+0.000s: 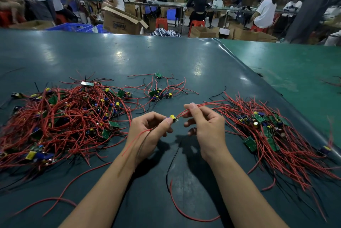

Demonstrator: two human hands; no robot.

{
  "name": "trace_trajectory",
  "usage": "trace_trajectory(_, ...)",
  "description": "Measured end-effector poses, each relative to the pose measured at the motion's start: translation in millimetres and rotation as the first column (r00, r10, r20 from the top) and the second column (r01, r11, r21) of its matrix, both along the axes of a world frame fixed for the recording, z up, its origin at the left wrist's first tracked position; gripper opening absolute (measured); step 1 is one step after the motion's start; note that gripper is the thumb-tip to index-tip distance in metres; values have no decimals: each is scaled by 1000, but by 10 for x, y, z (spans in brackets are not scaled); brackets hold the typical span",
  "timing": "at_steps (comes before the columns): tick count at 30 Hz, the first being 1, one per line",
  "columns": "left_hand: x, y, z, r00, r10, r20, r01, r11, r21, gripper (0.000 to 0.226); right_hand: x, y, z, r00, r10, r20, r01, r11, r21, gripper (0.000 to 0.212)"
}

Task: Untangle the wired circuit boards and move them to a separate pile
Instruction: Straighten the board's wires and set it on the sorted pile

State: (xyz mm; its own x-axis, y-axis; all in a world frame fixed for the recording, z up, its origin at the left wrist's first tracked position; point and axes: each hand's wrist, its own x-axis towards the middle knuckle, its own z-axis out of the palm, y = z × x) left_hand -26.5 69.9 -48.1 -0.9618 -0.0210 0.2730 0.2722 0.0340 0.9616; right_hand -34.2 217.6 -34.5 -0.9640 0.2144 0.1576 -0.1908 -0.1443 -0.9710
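Item: one wired circuit board (pixel 173 118), yellow capacitor up, held above the near-centre tabletop (pixel 166 58).
Left hand (pixel 147 131): fingers pinched on the board.
Right hand (pixel 204 126): thumb and forefinger clamped on its red leads (pixel 208 105), which ran right toward the sorted pile (pixel 273 131).
Tangled heap (pixel 60 117): left.
Small cluster (pixel 158 95): far centre.
Risk: leads likely to snag the sorted pile and drag boards out if pulled hard.
Surface: dark green mat, glossy.
Room: busy workshop, seated workers, cardboard boxes (pixel 121 21), blue crates (pixel 72 27).
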Motion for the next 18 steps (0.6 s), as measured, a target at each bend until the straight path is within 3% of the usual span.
trace_trajectory(3,10,1,8,1000,-8,15,9,1000,-26,13,-26,39,1,996,-82,15,83,995,-59,17)
trace_trajectory(7,17,-7,6,999,-12,30,13,999,-46,13,-47,32,-47,986,-167,-24,168,985,43,13)
trace_trajectory(13,28,-2,14,998,-21,57,24,999,-49,14,-112,109,-59,970,-243,24,244,968,-62,25)
trace_trajectory(18,39,4,20,997,-52,65,57,995,-84,11,-117,138,-75,956,-291,-34,292,956,15,33)
